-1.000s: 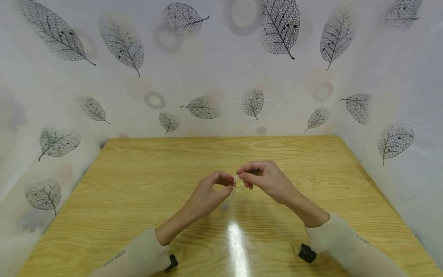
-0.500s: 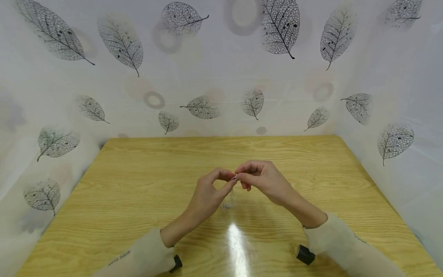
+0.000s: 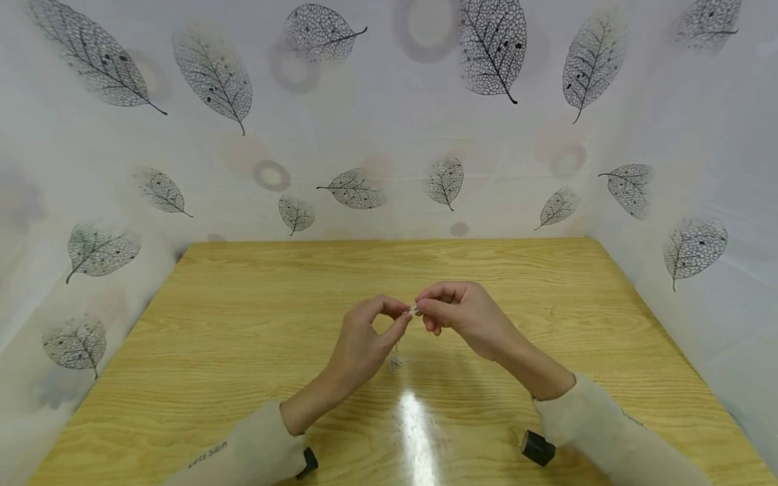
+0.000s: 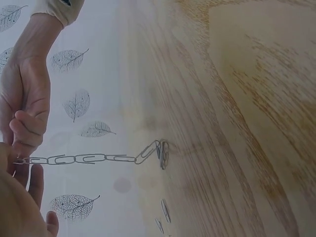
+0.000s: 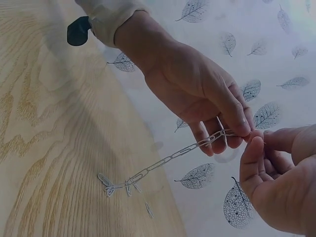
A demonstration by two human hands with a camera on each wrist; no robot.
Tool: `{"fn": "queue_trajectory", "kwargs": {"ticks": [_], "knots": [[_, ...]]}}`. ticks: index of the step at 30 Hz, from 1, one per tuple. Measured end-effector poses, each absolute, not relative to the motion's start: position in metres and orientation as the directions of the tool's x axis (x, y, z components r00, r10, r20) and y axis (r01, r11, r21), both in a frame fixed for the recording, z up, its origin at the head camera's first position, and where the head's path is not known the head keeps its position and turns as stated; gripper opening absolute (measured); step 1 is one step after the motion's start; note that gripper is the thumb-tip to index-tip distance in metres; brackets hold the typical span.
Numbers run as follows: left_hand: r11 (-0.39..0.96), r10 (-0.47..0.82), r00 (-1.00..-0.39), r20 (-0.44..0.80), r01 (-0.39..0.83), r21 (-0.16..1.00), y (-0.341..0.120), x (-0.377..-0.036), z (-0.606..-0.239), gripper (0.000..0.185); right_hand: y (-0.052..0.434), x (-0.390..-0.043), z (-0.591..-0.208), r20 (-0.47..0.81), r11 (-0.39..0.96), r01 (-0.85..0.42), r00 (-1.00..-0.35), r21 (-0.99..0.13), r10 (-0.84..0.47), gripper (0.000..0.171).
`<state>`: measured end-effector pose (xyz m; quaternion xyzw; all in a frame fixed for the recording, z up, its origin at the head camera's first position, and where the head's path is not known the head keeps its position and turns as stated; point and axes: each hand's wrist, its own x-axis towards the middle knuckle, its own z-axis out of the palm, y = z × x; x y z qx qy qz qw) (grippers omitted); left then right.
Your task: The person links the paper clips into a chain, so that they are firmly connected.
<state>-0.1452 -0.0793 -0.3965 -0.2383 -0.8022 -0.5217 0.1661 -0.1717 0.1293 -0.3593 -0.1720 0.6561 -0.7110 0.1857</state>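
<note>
Near the table's middle, my left hand and right hand meet fingertip to fingertip. Thumb and index finger of each pinch a small paper clip between them. A chain of linked silver paper clips hangs from the left fingertips, its lower end bunched on the wood. In the right wrist view that paper clip chain runs down from the left hand, while the right hand pinches from the other side. Fingers hide how the top clips are linked.
Loose paper clips lie on the wooden table close to the chain's lower end. A pale cloth printed with leaves hangs behind the table and at both sides. Black wrist devices sit at the sleeves.
My left thumb and index finger have shifted their pinch at the clip. The fingertips came together, then parted slightly, showing more of the clip. The hanging chain has swung a little left.
</note>
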Motion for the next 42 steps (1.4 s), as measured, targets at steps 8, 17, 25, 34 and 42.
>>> {"fn": "queue_trajectory", "kwargs": {"ticks": [8,17,25,34,42], "knots": [[0.290,0.183,-0.889,0.421,0.457,0.840,-0.086,-0.146,-0.394,0.003,0.128,-0.179,-0.363,-0.007,-0.029,0.024,-0.872,-0.999,-0.489,0.024],[0.208,0.140,-0.942,0.304,0.328,0.921,-0.102,-0.143,-0.378,0.006,0.130,-0.203,-0.381,-0.075,0.152,0.004,-0.880,-0.988,-0.468,0.026],[0.234,0.137,-0.946,0.294,0.319,0.918,-0.110,-0.142,-0.369,0.006,0.123,-0.225,-0.405,-0.094,0.268,-0.056,-0.852,-0.962,-0.515,0.031],[0.232,0.140,-0.951,0.274,0.301,0.925,-0.113,-0.138,-0.361,0.006,0.108,-0.236,-0.428,-0.108,0.361,-0.107,-0.844,-0.927,-0.526,0.027],[0.264,0.131,-0.964,0.230,0.258,0.929,-0.116,-0.136,-0.365,0.006,0.092,-0.245,-0.441,-0.070,0.462,-0.174,-0.883,-0.870,-0.463,0.016]]}}
